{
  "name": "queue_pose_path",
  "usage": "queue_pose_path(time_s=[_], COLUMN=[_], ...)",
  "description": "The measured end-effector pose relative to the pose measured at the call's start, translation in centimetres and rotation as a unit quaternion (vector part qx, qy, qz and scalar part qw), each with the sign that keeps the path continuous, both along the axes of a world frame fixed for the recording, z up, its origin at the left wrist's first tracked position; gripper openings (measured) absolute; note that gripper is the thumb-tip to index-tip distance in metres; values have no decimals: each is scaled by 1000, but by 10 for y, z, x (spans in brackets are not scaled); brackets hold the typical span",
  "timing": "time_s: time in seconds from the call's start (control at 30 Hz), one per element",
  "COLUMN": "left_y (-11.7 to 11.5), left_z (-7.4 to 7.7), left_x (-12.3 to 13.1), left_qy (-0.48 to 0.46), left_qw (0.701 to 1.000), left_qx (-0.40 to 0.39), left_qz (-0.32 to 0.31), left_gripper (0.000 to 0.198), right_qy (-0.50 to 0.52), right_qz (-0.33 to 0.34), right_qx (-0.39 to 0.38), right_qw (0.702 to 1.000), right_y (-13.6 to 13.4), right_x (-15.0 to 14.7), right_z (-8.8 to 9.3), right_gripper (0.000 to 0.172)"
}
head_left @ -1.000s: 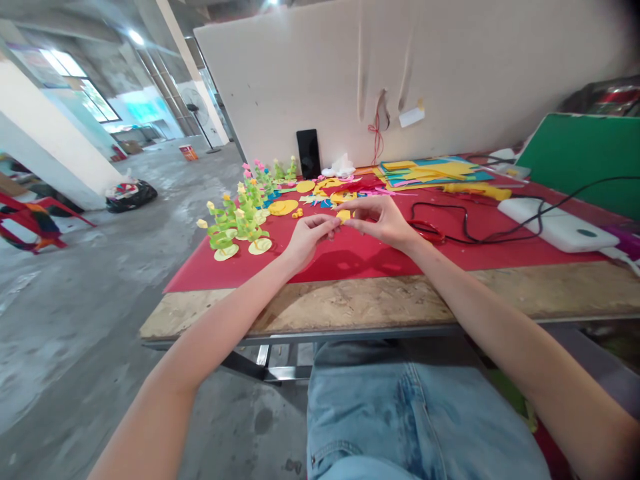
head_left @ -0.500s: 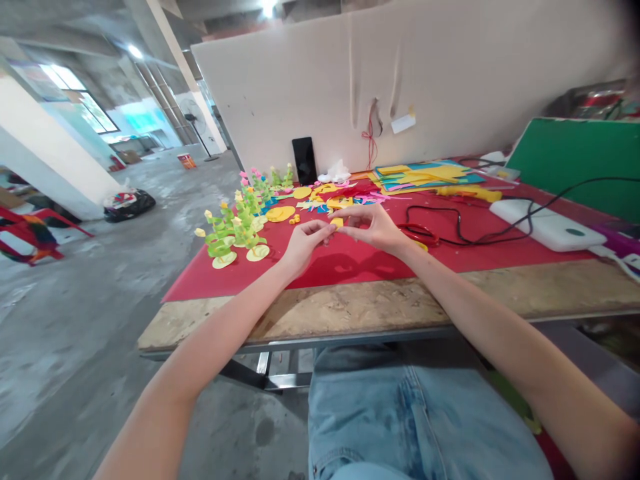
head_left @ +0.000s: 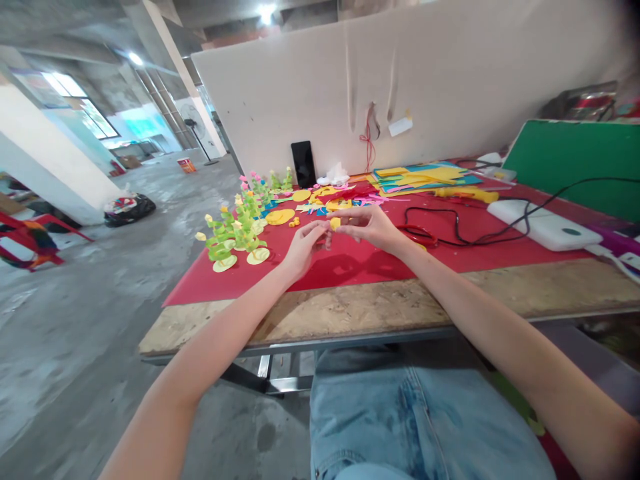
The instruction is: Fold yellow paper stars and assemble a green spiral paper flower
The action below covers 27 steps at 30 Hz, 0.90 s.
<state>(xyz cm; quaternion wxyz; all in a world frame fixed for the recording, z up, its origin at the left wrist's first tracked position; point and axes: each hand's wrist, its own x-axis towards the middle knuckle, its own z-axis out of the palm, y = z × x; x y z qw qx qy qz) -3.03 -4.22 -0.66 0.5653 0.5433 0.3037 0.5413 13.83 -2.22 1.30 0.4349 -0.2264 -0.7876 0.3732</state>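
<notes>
A small yellow paper piece (head_left: 335, 223) is pinched between the fingertips of both hands, just above the red sheet (head_left: 360, 263) on the table. My left hand (head_left: 304, 245) grips it from the left with fingers curled. My right hand (head_left: 373, 228) pinches it from the right with thumb and forefinger. Left of my hands stand green paper spiral plants (head_left: 235, 233) on pale yellow discs, some topped with yellow or pink buds.
Yellow, blue and pink paper scraps (head_left: 325, 197) lie behind my hands. A stack of coloured sheets (head_left: 420, 177), a black phone (head_left: 303, 163), a yellow glue gun (head_left: 465, 194), red scissors (head_left: 420, 235), a black cable (head_left: 480, 230), a white box (head_left: 545, 227) and a green board (head_left: 575, 160) are also here.
Both hands have shifted slightly while keeping the yellow piece pinched between them. The head camera has tilted a little, so the table sits slightly lower in view.
</notes>
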Motion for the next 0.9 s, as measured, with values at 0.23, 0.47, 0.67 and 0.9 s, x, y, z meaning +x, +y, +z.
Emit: queue_pose_path(time_s=[0.23, 0.47, 0.67, 0.9], left_y=[1, 1, 1, -1], left_z=[0, -1, 0, 0], left_x=[0, -2, -3, 0], left_qy=[-50, -44, -29, 13], left_qw=[998, 998, 998, 1000], left_qx=[-37, -34, -35, -8], left_qz=[-20, -19, -44, -5], left_gripper=[13, 12, 14, 17], right_qy=[1, 0, -6, -23], right_qz=[40, 52, 65, 80], right_qx=[-44, -40, -42, -55], right_qw=[998, 998, 997, 995], right_y=[3, 2, 3, -1], right_x=[-1, 0, 3, 2], right_z=[-3, -1, 0, 2], right_gripper=[41, 39, 39, 43])
